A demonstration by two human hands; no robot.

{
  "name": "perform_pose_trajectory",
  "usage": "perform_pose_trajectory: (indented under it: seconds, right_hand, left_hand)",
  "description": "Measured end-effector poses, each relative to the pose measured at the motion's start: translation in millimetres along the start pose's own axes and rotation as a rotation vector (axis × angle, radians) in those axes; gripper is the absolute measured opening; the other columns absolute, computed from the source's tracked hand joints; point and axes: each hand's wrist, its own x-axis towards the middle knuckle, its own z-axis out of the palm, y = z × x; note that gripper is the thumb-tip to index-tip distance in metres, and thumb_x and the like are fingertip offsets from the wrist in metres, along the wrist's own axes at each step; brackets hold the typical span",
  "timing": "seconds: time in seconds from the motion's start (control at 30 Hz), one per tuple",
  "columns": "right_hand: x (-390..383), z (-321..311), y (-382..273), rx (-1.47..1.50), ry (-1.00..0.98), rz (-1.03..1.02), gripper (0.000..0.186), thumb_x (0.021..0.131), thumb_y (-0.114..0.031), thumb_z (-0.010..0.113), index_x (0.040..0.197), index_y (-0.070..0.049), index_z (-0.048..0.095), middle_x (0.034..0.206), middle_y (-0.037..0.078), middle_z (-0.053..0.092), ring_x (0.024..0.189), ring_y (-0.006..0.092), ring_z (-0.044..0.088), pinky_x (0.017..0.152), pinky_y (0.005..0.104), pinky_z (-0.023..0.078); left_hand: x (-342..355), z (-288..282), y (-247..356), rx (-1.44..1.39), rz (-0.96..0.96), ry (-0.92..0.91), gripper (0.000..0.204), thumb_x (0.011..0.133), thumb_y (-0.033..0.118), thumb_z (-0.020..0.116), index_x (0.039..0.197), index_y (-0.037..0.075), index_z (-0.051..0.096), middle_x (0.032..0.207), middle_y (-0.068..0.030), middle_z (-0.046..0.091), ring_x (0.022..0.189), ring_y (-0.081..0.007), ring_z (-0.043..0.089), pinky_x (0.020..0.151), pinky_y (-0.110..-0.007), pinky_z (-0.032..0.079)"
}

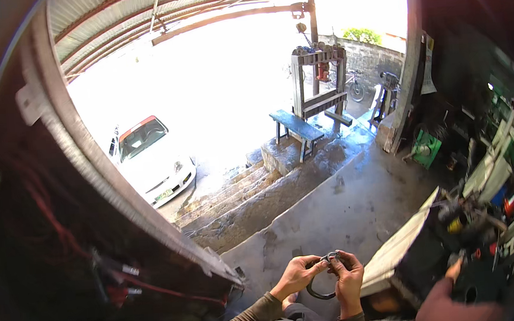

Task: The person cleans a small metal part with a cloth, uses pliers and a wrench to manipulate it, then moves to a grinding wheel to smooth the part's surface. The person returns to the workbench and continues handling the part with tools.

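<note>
My left hand [303, 273] and my right hand [347, 273] meet low in the middle, in front of my lap. Between them they hold a dark, thin ring [321, 295] that looks like a hose clamp. Both thumbs and fingertips press together at its top, where a small greyish metal part shows. The lower curve of the ring hangs beneath my left fingers. My own fingers partly hide the ring, so its exact kind is uncertain.
To my right stands a workbench [389, 258] cluttered with tools, where another person's hand [455, 269] reaches in. Concrete steps [237, 212] descend ahead toward a white car [156, 167]. A blue bench [296, 125] stands before a press frame [320, 81].
</note>
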Motion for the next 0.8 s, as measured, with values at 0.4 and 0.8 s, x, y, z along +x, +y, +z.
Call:
perform_pose_trajectory:
  seconds: [0.4,0.8]
  right_hand:
    - [389.6,90.4,17.8,-0.140,-0.158,0.135,0.021,0.096,-0.002,0.074,0.116,0.003,0.069,0.105,0.008,0.075,0.092,0.0125,0.070,0.080,0.0264,0.057]
    - [784.4,32.3,-50.3,-0.351,0.222,0.039,0.021,0.101,-0.009,0.067,0.117,0.005,0.070,0.097,0.008,0.074,0.082,0.0102,0.065,0.075,0.0242,0.053]
  left_hand:
    - [356.8,-139.2,2.5,0.062,-0.009,0.119,0.034,0.103,0.028,0.069,0.112,-0.004,0.075,0.080,0.0014,0.068,0.076,-0.0035,0.053,0.068,-0.024,0.046]
    - [864.1,-179.1,74.9,-0.111,-0.202,-0.178,0.038,0.106,0.037,0.064,0.107,0.001,0.076,0.075,0.0088,0.058,0.069,-0.0007,0.051,0.060,-0.021,0.047]
